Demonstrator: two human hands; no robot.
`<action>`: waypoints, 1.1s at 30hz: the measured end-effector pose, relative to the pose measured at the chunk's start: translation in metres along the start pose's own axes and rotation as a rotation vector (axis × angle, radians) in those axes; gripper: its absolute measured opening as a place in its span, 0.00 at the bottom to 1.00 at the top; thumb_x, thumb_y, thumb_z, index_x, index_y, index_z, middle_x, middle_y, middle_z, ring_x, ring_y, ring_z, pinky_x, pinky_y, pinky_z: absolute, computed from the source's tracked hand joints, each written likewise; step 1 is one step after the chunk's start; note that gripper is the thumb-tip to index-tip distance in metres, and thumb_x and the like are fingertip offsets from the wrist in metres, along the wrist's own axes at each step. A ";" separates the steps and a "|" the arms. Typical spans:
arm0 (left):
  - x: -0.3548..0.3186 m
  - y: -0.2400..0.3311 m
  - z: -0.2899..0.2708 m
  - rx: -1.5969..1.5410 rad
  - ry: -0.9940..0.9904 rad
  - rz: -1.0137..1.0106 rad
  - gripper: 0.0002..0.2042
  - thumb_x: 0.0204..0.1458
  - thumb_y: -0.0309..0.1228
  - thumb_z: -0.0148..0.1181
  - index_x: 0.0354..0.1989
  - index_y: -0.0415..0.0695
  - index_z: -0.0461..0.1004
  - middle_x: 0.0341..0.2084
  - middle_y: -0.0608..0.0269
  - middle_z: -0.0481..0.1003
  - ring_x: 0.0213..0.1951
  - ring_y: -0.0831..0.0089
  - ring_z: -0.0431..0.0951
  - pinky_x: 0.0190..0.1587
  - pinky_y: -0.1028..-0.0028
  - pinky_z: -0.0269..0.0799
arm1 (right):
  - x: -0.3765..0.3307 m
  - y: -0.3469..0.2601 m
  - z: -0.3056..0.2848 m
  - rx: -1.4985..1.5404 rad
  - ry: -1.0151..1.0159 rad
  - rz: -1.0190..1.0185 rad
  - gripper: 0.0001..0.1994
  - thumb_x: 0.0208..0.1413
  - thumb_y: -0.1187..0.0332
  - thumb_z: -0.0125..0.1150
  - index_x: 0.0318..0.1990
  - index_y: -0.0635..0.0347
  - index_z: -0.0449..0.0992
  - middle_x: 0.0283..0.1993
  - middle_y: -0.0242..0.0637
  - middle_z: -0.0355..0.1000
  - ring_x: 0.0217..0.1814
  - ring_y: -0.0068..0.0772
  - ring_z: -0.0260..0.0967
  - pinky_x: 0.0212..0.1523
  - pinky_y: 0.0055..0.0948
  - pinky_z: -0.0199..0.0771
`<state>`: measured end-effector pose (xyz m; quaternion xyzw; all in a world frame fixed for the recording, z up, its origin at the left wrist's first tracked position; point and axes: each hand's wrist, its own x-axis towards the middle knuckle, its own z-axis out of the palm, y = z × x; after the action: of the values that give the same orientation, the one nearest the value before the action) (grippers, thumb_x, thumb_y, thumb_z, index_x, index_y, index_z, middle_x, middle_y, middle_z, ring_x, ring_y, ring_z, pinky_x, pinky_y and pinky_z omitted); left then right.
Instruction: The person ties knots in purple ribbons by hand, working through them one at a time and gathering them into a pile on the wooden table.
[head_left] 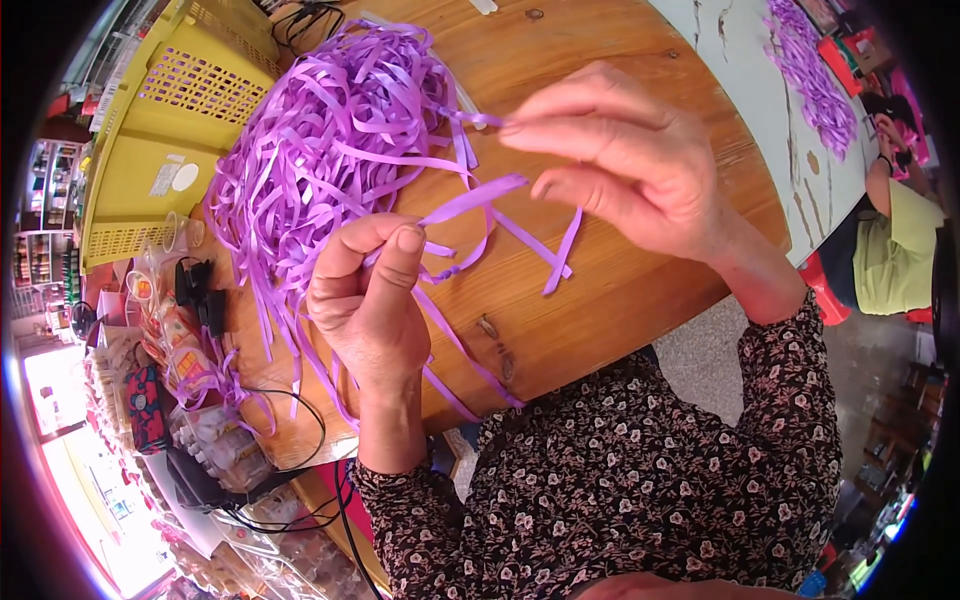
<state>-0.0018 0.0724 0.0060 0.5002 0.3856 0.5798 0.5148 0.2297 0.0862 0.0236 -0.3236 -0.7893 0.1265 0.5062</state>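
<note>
My left hand [375,295] is closed, pinching a purple ribbon [475,198] between thumb and forefinger. The ribbon's flat end sticks out up and to the right. Above and to the right, my right hand [625,160] has its thumb spread from its outstretched fingers. Another purple ribbon strand [475,119] reaches from the heap to those fingertips; whether they touch it I cannot tell. A large tangled heap of purple ribbons [330,130] lies on the wooden table behind my left hand. Loose ribbon ends [535,243] hang and lie below my hands.
A yellow perforated plastic basket [130,190] stands left of the heap. Bags and black cables [310,440] crowd the table's left edge. On a white marble-patterned table [740,70] at the far right lies another purple ribbon pile [810,80]; a person in yellow [900,250] sits beside it.
</note>
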 end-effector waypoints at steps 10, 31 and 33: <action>-0.002 0.002 0.012 -0.048 -0.027 -0.049 0.05 0.47 0.18 0.61 0.33 0.37 0.76 0.27 0.67 0.76 0.28 0.84 0.71 0.32 0.85 0.66 | -0.007 0.000 0.016 -0.069 -0.150 -0.050 0.15 0.40 0.75 0.65 0.40 0.58 0.78 0.31 0.30 0.69 0.32 0.31 0.65 0.35 0.29 0.63; -0.018 -0.020 0.030 -0.177 0.002 -0.152 0.05 0.52 0.20 0.57 0.37 0.38 0.74 0.29 0.69 0.73 0.31 0.83 0.72 0.38 0.84 0.69 | -0.016 0.002 0.042 0.277 -0.092 0.142 0.14 0.49 0.80 0.60 0.44 0.59 0.77 0.33 0.34 0.71 0.33 0.26 0.68 0.31 0.21 0.68; -0.019 -0.022 0.031 -0.164 0.002 -0.115 0.05 0.52 0.19 0.57 0.37 0.37 0.74 0.29 0.70 0.73 0.32 0.83 0.72 0.38 0.84 0.68 | -0.019 0.001 0.047 0.138 -0.080 0.079 0.16 0.46 0.81 0.61 0.44 0.59 0.77 0.33 0.34 0.71 0.32 0.28 0.68 0.31 0.22 0.69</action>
<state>0.0324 0.0558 -0.0124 0.4330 0.3655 0.5794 0.5859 0.1939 0.0808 -0.0124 -0.3135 -0.7849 0.2131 0.4902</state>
